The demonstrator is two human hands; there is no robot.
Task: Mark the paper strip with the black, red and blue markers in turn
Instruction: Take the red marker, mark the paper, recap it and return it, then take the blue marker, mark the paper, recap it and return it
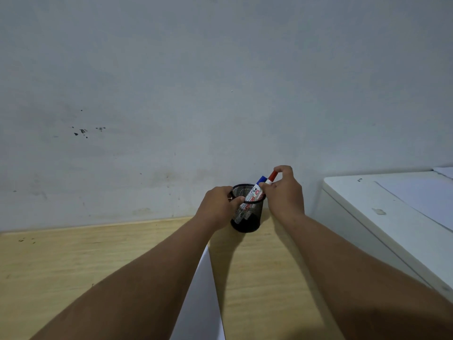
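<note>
A black mesh pen cup stands on the wooden desk by the wall. My left hand grips its rim on the left side. My right hand pinches the red-capped marker at its top, and the marker still stands in the cup. A blue-capped marker leans in the cup beside it. No black marker can be made out. The white paper strip lies on the desk between my forearms, running toward me.
The light wooden desk meets a grey wall at the back. A white box-like unit with paper sheets on top stands close on the right of my right arm.
</note>
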